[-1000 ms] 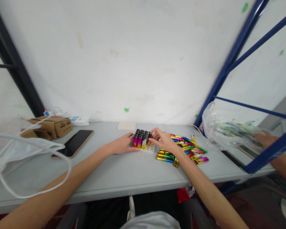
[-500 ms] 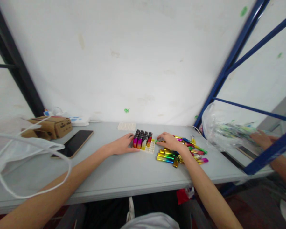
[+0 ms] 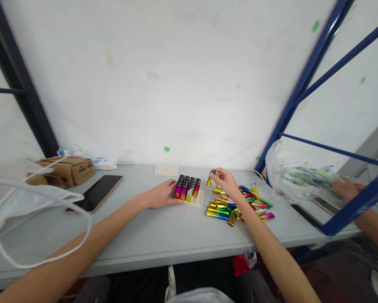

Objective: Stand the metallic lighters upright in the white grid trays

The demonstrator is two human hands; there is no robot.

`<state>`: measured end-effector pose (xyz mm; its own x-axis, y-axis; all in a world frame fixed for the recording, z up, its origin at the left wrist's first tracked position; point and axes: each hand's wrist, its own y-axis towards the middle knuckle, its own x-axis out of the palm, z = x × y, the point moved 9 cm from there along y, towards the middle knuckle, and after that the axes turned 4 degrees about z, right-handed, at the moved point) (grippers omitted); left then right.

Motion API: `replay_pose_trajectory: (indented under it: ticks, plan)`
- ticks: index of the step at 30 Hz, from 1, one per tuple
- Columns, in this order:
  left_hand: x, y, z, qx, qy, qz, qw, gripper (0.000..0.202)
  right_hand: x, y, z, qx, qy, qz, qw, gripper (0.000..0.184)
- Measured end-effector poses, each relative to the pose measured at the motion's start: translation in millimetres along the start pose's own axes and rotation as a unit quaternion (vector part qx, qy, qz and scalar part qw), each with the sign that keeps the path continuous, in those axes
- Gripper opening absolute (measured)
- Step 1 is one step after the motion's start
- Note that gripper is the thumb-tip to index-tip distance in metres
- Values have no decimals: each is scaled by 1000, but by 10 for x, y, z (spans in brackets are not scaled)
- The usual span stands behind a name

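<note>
My left hand is at the left side of a white grid tray, thumb along its front corner and fingers toward its back, steadying it. Several black-topped lighters stand upright in the tray's left part, with shiny purple, orange, yellow and red bodies. The tray's right cells show bare. To the right of the tray, my right hand pinches a green and gold lighter, slightly tilted, just above the table. Below and beside that hand lies a loose pile of shiny lighters, partly covered by my wrist.
Another white tray lies by the wall. On the left are a phone, a cardboard box and a white cable. A blue metal frame rises at right, beside a plastic bag and another person's hand.
My right hand has lifted slightly and drawn back from the table, with the green and gold lighter now plainly in its fingers. My left hand stays at the tray.
</note>
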<state>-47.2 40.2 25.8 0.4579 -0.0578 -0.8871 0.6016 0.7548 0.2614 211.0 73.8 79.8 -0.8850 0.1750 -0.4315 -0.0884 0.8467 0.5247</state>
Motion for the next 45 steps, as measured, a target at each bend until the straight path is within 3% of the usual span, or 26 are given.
replay_pose_trajectory:
  ticks: [4, 10, 15, 20, 28, 39, 45]
  plan:
    - [-21, 0, 7, 8, -3, 11, 1000, 73, 56, -17, -34, 54, 140, 21, 989, 54]
    - [-17, -5, -1, 6, -4, 6, 1000, 74, 271, -117, -57, 128, 282, -30, 951, 60]
    - [-14, -3, -10, 8, -4, 9, 1000, 76, 284, -133, -120, 140, 278, -31, 950, 56]
    - [-6, -5, -27, 11, -4, 9, 1000, 75, 354, -160, -32, 180, 252, -55, 949, 63]
    - [-6, -3, 7, 7, 3, -1, 1000, 73, 386, -202, 53, 201, 180, -26, 963, 43]
    - [-26, -6, 30, 6, 1, -2, 1000, 73, 381, -178, 67, 173, 159, -24, 972, 47]
    - [-11, -1, 5, 4, -2, -1, 1000, 74, 371, -149, 43, 151, 203, -28, 967, 64]
